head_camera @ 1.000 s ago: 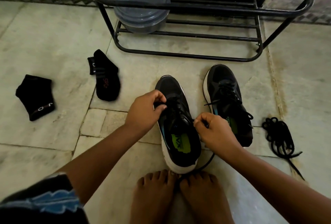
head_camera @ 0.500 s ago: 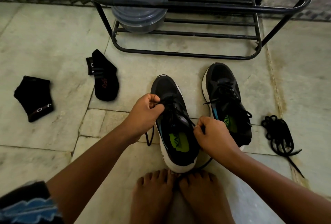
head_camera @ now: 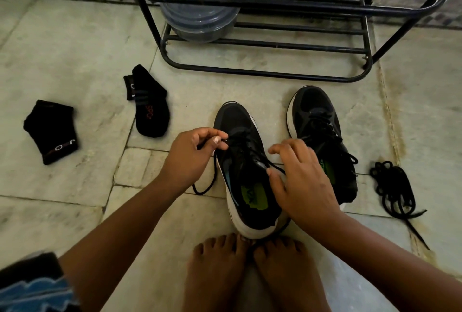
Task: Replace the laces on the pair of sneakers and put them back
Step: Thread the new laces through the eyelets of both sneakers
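Stone floor (head_camera: 75, 44) fills the view, and across the top stands a black metal shoe rack (head_camera: 275, 75) with a lidded grey plastic container (head_camera: 200, 4) on its lower bars. In front of it, two black sneakers side by side: the near sneaker (head_camera: 246, 174) sits heel-to-toes against the person's bare feet (head_camera: 250, 274), the far sneaker (head_camera: 317, 122) just to its right, laced. Right hand (head_camera: 305, 184) hovers over the near sneaker's collar, grip apart, fingers spread. Left hand (head_camera: 192, 159) has its grip clamped, pinching the black lace (head_camera: 207, 181) at the eyelets, its tail trailing onto the floor. Two black socks (head_camera: 150, 107) lie left; a bundled spare lace (head_camera: 395, 186) lies right.
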Motion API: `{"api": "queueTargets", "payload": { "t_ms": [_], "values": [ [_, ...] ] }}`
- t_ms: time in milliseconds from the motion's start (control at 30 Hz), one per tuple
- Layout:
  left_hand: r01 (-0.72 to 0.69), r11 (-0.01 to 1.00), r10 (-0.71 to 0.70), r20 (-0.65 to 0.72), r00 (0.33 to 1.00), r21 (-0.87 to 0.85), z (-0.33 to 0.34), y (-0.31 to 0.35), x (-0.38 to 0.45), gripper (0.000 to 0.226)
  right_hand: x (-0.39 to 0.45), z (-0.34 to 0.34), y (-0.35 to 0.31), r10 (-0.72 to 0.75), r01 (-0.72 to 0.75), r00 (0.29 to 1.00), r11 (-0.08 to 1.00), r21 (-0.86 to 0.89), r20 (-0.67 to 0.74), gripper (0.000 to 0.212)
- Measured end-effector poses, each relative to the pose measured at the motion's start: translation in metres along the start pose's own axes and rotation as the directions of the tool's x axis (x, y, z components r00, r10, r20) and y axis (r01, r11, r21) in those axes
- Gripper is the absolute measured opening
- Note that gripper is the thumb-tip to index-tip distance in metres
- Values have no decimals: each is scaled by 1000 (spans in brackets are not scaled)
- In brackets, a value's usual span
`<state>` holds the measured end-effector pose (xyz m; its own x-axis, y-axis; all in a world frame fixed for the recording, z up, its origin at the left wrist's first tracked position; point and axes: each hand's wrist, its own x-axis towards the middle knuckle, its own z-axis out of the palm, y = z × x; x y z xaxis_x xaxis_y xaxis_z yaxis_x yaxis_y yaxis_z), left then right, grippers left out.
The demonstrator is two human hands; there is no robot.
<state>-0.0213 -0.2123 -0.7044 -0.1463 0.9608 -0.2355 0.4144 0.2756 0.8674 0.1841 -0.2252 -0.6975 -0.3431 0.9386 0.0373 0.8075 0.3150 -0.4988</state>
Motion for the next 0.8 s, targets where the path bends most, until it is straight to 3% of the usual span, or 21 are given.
{"api": "queueTargets", "payload": {
  "t_ms": [100, 267, 467, 800],
  "values": [
    [-2, 1000, 3, 24, 1000, -29, 3, 0, -4, 16, 10, -1, -6, -78, 78, 996, 997, -3, 32, 27],
    [-3, 998, -1, 66, 998, 58, 13, -4, -9, 11, 24, 3, -19, 50, -64, 972, 997, 53, 231, 35],
    [12, 987, -11, -9, 1000, 162, 20, -8, -8, 11, 31, 5, -22, 180, -226, 937, 966, 125, 300, 27],
    [-76, 963, 96, -64, 993, 259, 18, -5, -2, 16, 27, 7, -27, 145, -204, 944, 962, 179, 297, 19]
  ]
}}
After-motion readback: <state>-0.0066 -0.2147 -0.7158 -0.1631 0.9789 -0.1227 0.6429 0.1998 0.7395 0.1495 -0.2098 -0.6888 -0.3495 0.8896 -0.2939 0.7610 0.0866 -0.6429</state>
